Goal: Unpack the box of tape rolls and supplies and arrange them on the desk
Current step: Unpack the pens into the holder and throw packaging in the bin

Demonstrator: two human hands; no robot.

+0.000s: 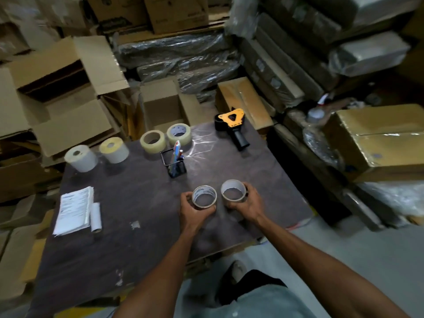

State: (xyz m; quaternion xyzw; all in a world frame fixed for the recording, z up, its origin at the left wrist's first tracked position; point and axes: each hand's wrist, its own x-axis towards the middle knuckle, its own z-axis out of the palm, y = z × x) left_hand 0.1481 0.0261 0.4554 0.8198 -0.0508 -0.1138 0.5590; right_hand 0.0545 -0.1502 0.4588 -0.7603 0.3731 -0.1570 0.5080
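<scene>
My left hand [195, 211] grips a thin clear tape roll [204, 196] over the middle of the dark desk [137, 203]. My right hand [246, 204] grips a second thin tape roll [233, 191] just to its right; the two rolls sit side by side, almost touching. Along the desk's far edge stand two clear tape rolls [153, 141] [179, 134], a yellowish label roll [114, 146] and a white label roll [80, 157]. A black and yellow tape dispenser [232, 127] lies at the far right. A black pen holder [175, 165] with pens stands mid-desk.
A stack of white papers [74, 211] and a small white roll [96, 217] lie on the desk's left side. Open cardboard boxes [68, 88] crowd the left and back. Wrapped bundles and taped cartons [378, 143] are piled at the right. Grey floor shows below right.
</scene>
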